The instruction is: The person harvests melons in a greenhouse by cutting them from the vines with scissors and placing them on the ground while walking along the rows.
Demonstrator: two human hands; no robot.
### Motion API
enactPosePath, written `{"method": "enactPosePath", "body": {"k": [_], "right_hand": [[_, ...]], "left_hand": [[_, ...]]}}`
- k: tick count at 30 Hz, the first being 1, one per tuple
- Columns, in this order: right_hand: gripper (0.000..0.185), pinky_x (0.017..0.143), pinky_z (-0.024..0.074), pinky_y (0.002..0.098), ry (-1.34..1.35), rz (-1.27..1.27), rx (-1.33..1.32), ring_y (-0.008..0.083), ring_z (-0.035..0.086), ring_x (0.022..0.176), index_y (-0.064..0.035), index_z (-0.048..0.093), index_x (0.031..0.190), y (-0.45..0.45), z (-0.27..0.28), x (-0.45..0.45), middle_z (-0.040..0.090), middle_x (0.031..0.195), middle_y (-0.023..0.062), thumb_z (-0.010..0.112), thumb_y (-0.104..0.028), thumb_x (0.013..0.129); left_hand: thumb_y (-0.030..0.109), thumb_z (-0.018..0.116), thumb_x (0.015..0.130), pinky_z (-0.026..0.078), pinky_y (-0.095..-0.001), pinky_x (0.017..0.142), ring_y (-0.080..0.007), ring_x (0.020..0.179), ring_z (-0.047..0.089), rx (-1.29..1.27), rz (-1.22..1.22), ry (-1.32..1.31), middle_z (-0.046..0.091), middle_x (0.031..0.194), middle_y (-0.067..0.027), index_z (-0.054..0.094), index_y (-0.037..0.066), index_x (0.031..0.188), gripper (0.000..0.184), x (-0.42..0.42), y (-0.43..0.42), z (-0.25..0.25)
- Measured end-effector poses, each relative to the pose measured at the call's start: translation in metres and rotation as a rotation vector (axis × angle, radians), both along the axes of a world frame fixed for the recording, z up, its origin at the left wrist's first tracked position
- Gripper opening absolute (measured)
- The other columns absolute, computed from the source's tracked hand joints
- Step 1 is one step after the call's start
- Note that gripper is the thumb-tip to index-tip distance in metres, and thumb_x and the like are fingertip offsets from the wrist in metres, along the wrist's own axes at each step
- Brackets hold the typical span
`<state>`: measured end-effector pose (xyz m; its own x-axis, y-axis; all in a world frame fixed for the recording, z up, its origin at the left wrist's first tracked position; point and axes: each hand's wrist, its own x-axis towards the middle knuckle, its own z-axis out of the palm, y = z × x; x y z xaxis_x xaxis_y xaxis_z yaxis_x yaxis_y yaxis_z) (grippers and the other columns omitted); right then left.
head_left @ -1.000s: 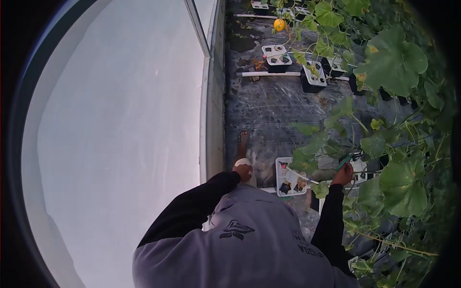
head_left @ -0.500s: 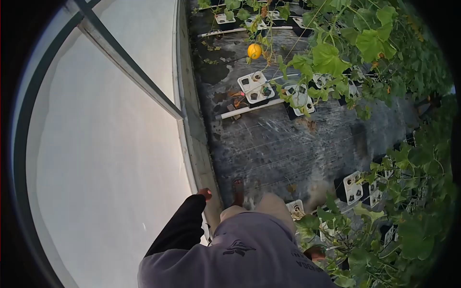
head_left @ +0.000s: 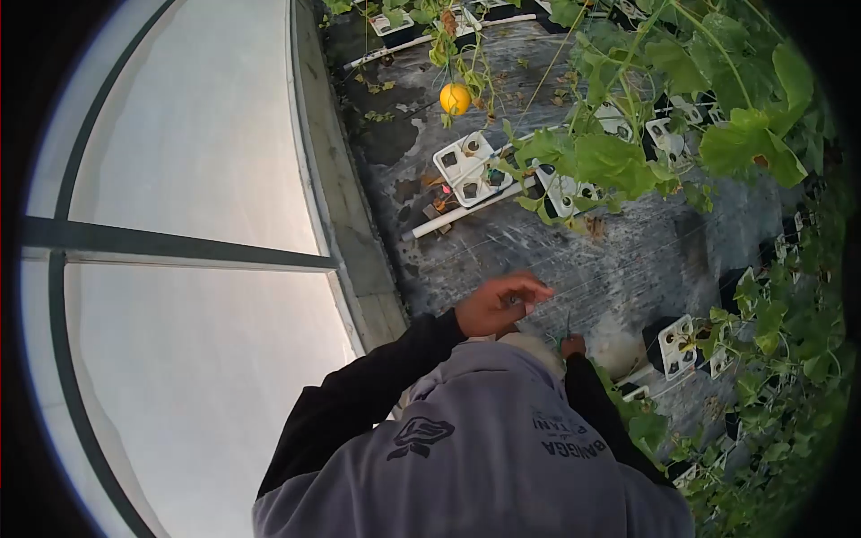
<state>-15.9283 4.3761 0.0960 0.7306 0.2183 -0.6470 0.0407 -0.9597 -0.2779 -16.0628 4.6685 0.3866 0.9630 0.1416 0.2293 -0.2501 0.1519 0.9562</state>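
My left hand [head_left: 504, 303] is raised in front of my body, its fingers loosely bent and the thumb apart from them, with nothing visible in it. Lower and to the right, my right hand [head_left: 572, 345] is closed around a small tool with a thin pointed blade [head_left: 568, 320], which looks like scissors. The blade points away from me; the handles are mostly hidden. Farther off, a round yellow melon [head_left: 456, 99] hangs from a vine, out of reach of both hands.
White-topped planter boxes [head_left: 468, 169] stand along a white pipe [head_left: 471, 212] on dark ground sheeting [head_left: 502, 247]. Leafy vines [head_left: 619, 161] hang ahead, and more plants [head_left: 771, 332] line the right. A concrete curb [head_left: 363, 260] and translucent wall [head_left: 197, 323] run along the left.
My left hand has come up from beside the curb to the front of my body. My right hand has swung forward, bringing the bladed tool into view. The view has turned and shifted slightly.
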Motion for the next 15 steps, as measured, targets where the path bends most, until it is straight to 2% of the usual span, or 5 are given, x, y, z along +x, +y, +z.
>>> {"method": "enactPosePath", "body": {"k": [3,4,6,11,15], "right_hand": [[0.04,0.075,0.0458,0.0393,-0.124,-0.038,0.413,0.0294,0.059,0.09,-0.0074,0.048,0.109,0.085,-0.034,0.072,0.061,0.094,0.0147,0.063,-0.025,0.077],[0.035,0.072,0.0462,0.0375,0.005,-0.071,0.591,0.0266,0.059,0.087,-0.006,0.048,0.109,0.12,-0.01,0.084,0.062,0.094,0.0134,0.061,-0.02,0.08],[0.03,0.067,0.0461,0.0355,0.071,-0.014,0.547,0.0222,0.06,0.08,-0.0047,0.047,0.109,0.185,0.061,0.092,0.062,0.095,0.014,0.058,-0.014,0.082],[0.031,0.06,0.0453,0.0298,0.119,0.253,0.527,0.0159,0.061,0.073,-0.0049,0.046,0.112,0.26,0.062,0.078,0.063,0.086,0.0096,0.056,-0.011,0.083],[0.04,0.07,0.0481,0.0374,0.074,0.563,0.393,0.0248,0.061,0.086,-0.0064,0.046,0.113,0.278,0.073,0.075,0.062,0.093,0.0121,0.063,-0.017,0.077]], "left_hand": [[-0.006,0.054,0.08,0.04,-0.0299,0.067,-0.0167,0.077,0.049,-0.206,0.039,-0.541,0.049,0.096,-0.0095,0.055,0.005,0.109,0.031,0.028,0.025,0.14],[-0.006,0.054,0.08,0.04,-0.0299,0.067,-0.0167,0.077,0.048,-0.269,0.016,-0.693,0.049,0.096,-0.0094,0.055,0.005,0.109,0.031,0.028,0.034,0.165],[-0.006,0.053,0.08,0.04,-0.0298,0.067,-0.0167,0.076,0.048,-0.329,-0.045,-0.892,0.049,0.096,-0.0093,0.054,0.005,0.108,0.03,0.031,0.044,0.195],[-0.006,0.052,0.08,0.04,-0.0297,0.066,-0.0167,0.076,0.048,-0.361,-0.155,-1.077,0.048,0.095,-0.0091,0.054,0.005,0.106,0.028,0.032,0.08,0.211],[-0.006,0.051,0.08,0.04,-0.0296,0.066,-0.0167,0.075,0.048,-0.393,-0.23,-1.103,0.048,0.094,-0.0089,0.054,0.005,0.105,0.027,0.026,0.138,0.208]]}}
